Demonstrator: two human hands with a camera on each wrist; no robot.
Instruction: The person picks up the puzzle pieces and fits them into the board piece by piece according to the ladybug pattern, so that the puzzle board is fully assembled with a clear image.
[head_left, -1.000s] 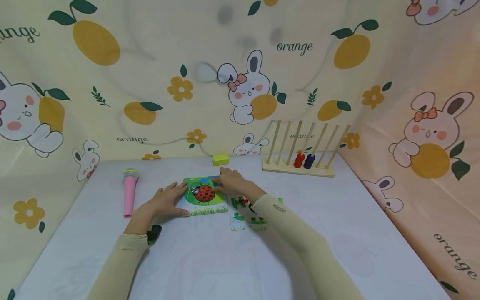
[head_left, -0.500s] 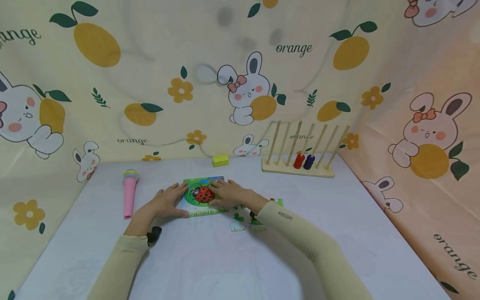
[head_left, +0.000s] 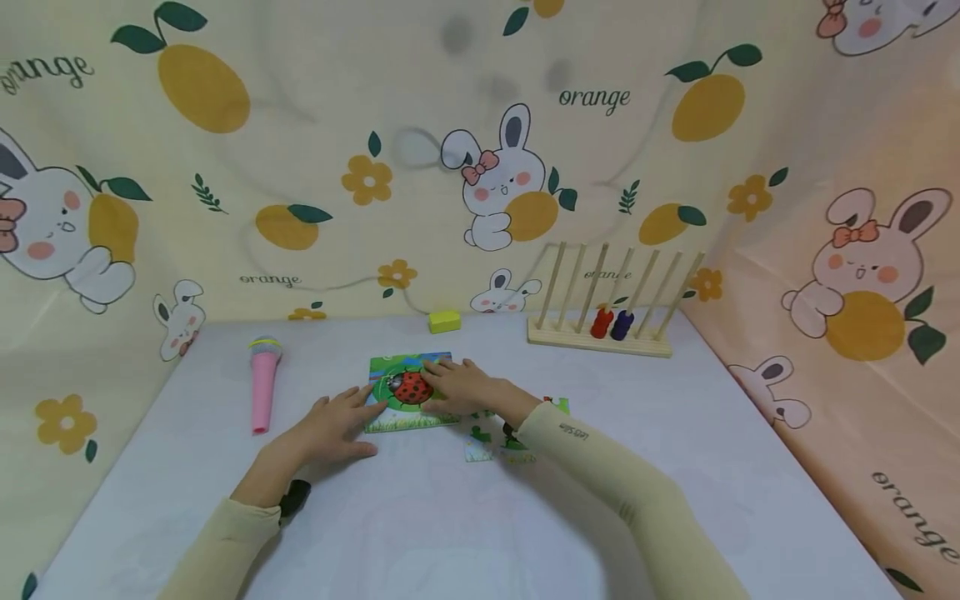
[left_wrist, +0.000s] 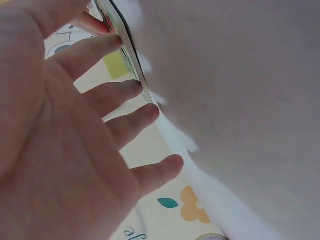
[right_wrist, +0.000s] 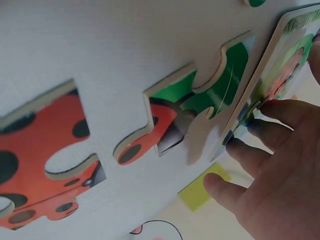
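Observation:
A flat puzzle board (head_left: 405, 423) with a ladybug picture lies on the table in the head view. My left hand (head_left: 333, 429) is at its left edge, fingers spread and thumb apart from the board. The left wrist view shows the left hand (left_wrist: 75, 130) with extended fingers, some of them at the board's edge. My right hand (head_left: 463, 388) rests on the board's right part. Seen from the right wrist, the right hand (right_wrist: 280, 165) touches the board (right_wrist: 302, 21) with outstretched fingers; what lies under the fingertips is partly hidden.
Right of the board lie several loose puzzle pieces, among them a red spotted piece (right_wrist: 30, 155) and a green piece (right_wrist: 227, 75). A pink toy microphone (head_left: 262, 387) lies to the left. A yellow block (head_left: 444, 322) and a wooden peg rack (head_left: 600, 340) stand at the back.
My right hand has come down from the board's upper right corner and its fingers have flattened over the right part. My left hand has slid slightly nearer, its thumb leaving the board's lower left corner.

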